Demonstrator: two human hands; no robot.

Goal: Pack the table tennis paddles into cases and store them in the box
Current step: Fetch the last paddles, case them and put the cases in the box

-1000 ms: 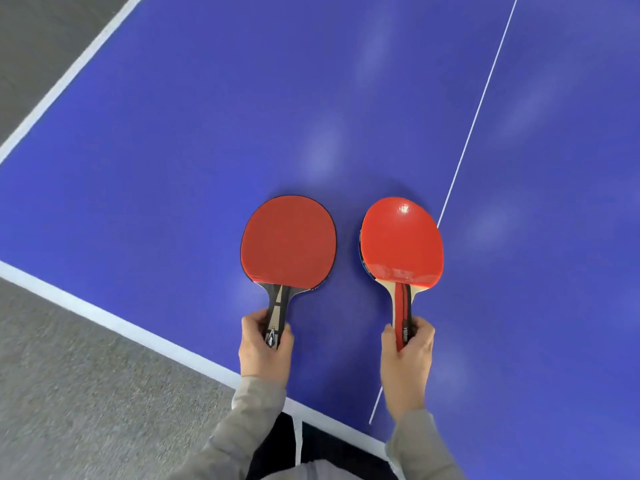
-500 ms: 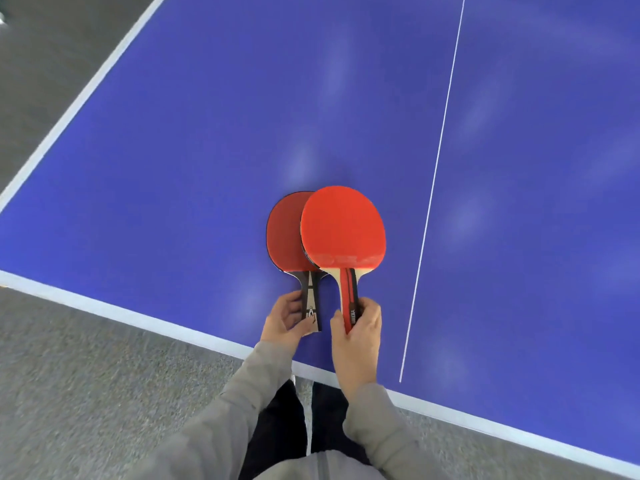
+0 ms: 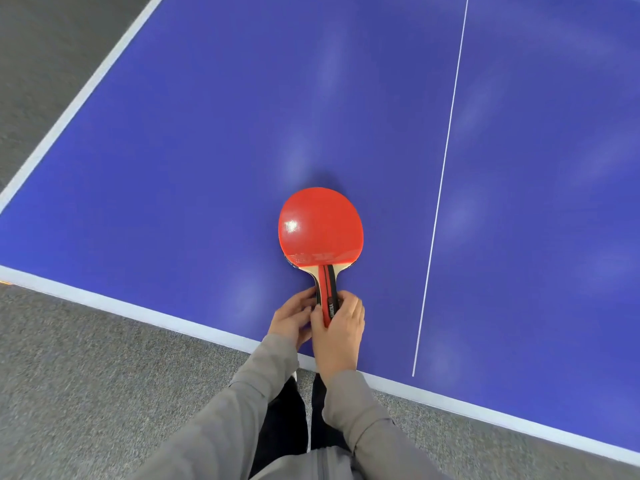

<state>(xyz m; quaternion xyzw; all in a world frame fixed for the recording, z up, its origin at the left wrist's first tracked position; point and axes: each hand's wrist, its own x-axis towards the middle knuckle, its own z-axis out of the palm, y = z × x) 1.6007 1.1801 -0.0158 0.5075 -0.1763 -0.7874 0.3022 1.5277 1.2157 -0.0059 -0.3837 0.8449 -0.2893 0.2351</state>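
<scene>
Top paddle (image 3: 320, 227): its red rubber face is up, lying on the blue table (image 3: 194, 140), blade directly ahead of both hands, handle pointing back toward the person.
Lower paddle (image 3: 290, 262): almost wholly hidden beneath the top one; only a dark sliver of edge peeks out at the blade's near-left shoulder and beside the handle.
Long axis: the stack runs straight away from the hands, roughly parallel to the white centre line (image 3: 446, 150) off to the right hand's outer side.
Right hand (image 3: 341, 327): fingers and thumb curled round the red-and-black handle (image 3: 327, 289), gripping it from the right and below.
Left hand (image 3: 292, 317): fingers curled in against the handle's left side, pinching the stacked handles together; just what it grips is partly hidden by the right hand.
Nearer hand: both sit on the handles, touching each other; the right has the fuller hold, so I judge it likelier to carry the pair.
Cases and box: not in view, so which way the stack must travel cannot be told.
Writing: small white lettering on the handle, perhaps "YIU…", too small to read with confidence.
Progress: paddles gathered, none cased yet; an early step, by my judgement.
</scene>
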